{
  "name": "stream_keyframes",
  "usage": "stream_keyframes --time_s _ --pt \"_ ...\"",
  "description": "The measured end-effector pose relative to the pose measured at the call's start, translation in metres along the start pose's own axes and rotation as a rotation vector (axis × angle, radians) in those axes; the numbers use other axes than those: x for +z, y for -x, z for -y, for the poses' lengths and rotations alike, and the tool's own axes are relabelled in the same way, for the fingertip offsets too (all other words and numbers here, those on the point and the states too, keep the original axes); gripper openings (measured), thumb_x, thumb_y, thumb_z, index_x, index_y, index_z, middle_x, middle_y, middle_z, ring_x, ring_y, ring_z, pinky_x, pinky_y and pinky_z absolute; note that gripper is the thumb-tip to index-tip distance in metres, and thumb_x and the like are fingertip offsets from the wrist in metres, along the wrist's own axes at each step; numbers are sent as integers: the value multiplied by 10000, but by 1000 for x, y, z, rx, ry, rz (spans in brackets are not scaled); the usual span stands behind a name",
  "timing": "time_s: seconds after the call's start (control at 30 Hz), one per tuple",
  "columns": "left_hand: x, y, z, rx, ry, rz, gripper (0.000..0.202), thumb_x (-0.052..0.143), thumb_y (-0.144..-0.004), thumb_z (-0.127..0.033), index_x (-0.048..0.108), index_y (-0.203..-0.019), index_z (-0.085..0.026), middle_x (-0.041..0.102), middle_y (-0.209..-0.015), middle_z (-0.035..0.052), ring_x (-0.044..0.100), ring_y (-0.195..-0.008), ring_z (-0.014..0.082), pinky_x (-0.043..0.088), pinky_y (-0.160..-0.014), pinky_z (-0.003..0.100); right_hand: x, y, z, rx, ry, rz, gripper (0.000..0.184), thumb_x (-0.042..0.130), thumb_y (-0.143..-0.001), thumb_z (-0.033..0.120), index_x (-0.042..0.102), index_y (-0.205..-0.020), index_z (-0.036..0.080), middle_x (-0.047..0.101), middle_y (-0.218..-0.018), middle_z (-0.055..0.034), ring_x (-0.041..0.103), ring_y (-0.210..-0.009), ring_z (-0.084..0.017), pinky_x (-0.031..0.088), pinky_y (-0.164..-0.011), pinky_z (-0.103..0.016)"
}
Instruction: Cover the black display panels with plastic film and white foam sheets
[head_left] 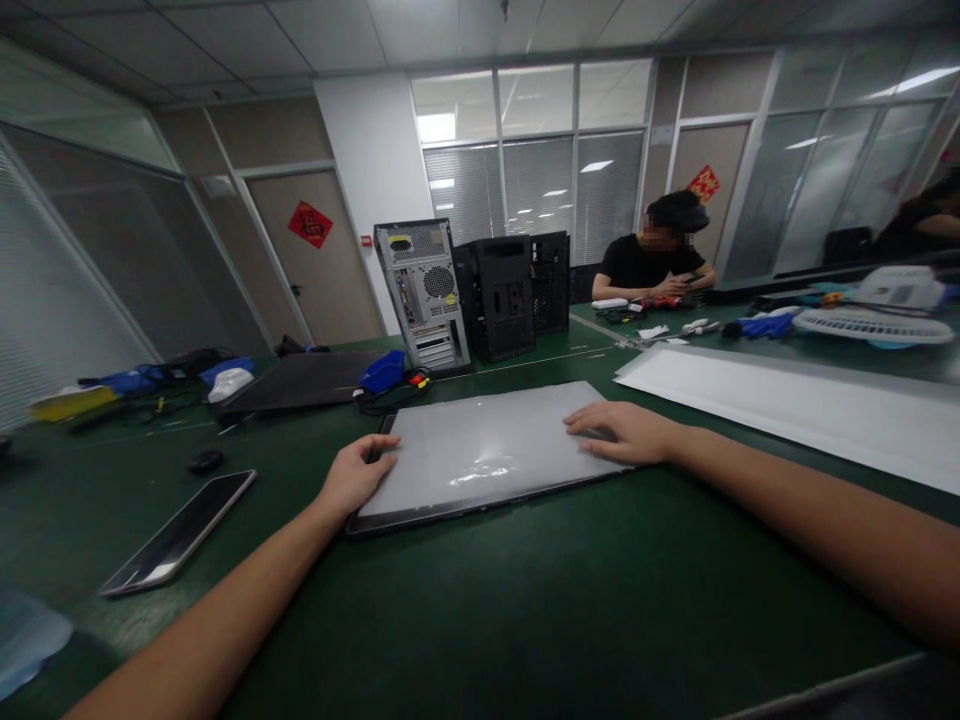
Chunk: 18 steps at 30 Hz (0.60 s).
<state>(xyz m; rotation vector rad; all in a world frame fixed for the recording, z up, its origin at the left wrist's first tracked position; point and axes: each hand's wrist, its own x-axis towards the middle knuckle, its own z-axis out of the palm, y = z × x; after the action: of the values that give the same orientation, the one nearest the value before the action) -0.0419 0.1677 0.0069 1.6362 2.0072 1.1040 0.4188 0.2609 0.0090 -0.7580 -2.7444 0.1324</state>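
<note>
A flat screen panel [480,450] with a pale grey, glossy face and a dark frame lies on the green table [525,600] in front of me. My left hand [356,475] grips its left edge, fingers curled over the rim. My right hand [622,432] rests flat on the panel's right side, fingers stretched out.
A phone [180,535] lies face up at the left, a dark mouse [204,461] beyond it. A long white sheet [787,400] lies at the right. Computer towers [424,295], a laptop [300,382] and tools stand farther back. Another person [652,262] sits at the far side.
</note>
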Motion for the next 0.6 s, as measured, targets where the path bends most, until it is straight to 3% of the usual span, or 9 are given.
stream_keyframes --time_s 0.2,0.37,0.6 --pt "1 -2 4 -107 181 67 497 548 -612 -93 716 -1069 -192 698 -1204 47 600 -638 137 452 -593 264 4 0 -2 -34 -30 12 490 555 -906 492 589 -1330 248 567 -1369 -51 527 -1253 -232 393 -1085 -412" --pt "2 -1 3 -131 231 91 485 535 -610 -115 709 -1059 -178 723 -1108 46 575 -602 132 426 -552 253 2 0 2 -55 -22 23 503 558 -907 479 572 -1349 240 563 -1373 -56 512 -1271 -229 379 -1097 -416" --pt "3 -4 4 -59 194 67 377 589 -633 -162 734 -982 -173 719 -1157 58 650 -903 202 469 -785 292 0 0 6 -68 -21 24 491 562 -901 483 596 -1326 239 568 -1366 -64 526 -1252 -231 382 -1090 -418"
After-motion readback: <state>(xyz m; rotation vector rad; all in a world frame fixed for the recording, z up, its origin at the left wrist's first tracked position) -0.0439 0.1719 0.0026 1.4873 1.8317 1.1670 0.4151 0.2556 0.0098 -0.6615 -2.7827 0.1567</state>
